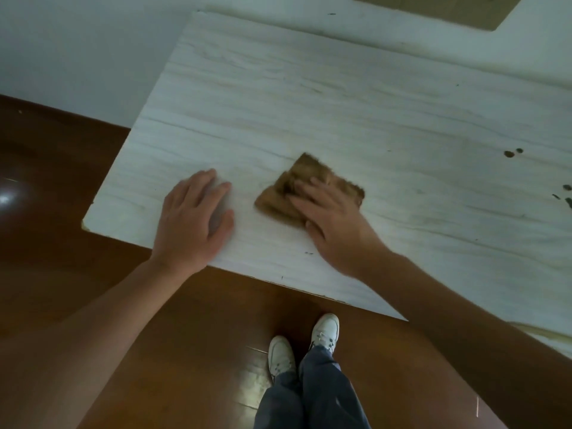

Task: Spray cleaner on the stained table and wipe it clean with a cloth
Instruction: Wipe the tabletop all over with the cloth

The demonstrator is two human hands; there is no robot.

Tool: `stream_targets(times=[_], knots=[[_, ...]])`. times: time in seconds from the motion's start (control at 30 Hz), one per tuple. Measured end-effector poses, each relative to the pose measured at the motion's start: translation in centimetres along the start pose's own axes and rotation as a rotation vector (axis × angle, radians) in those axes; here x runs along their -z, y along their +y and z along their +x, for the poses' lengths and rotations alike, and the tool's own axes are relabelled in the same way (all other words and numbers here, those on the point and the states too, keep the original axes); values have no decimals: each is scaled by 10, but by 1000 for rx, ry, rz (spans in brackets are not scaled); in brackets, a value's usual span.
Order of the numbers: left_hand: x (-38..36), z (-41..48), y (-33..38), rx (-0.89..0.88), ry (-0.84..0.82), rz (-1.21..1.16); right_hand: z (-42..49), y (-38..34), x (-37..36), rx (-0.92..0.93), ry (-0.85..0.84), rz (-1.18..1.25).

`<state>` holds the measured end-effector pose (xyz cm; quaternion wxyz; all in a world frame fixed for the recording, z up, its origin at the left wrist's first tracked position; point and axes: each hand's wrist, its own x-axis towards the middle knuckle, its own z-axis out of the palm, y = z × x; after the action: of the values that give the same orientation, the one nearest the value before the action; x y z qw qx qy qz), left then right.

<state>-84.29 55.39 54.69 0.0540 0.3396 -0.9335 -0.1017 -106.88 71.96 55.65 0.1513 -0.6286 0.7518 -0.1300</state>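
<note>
Off the table's left edge lies dark polished floor (55,187), and the person's white shoes (305,345) stand nearer in. On the near-left part of the pale, grained table (309,97) the left hand (193,218) lies flat with its fingers straight and close together, holding nothing. It is probably set there to steady the body while the other arm works.

Just to its right, but not touching it, a folded brown cloth (312,173) rests on the tabletop. The right hand (337,224) covers the cloth's near-right part. Its fingers are straight and slightly spread, pressing down rather than gripping, which likely spreads pressure across the folded pad for wiping.

Farther right, well apart from the cloth, dark spots (513,153) mark the surface, with more specks (565,195) at the right edge of the view. These seem to be stains not yet wiped, and bare tabletop runs between the cloth and them. No spray bottle is in view. At the far right, a brown cardboard box (439,9) sits beyond the table.
</note>
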Motion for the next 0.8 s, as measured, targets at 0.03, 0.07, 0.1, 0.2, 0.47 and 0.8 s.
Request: stream_targets(times=[0.03,0.07,0.1,0.2,0.47,0.8], knots=[[-1,0,0,2,10,-6,-16,4,2,36,-33,-24],[-1,2,0,-1,22,-14,-30,13,5,45,-51,-43],[-1,3,1,-7,24,-17,-41,25,10,28,-51,-59],[-1,1,0,0,9,-8,-48,66,31,-130,-12,-61],[-1,2,0,-34,41,-7,-5,137,60,-226,119,-131],[-1,3,-1,-17,11,33,47,90,37,-330,185,7]])
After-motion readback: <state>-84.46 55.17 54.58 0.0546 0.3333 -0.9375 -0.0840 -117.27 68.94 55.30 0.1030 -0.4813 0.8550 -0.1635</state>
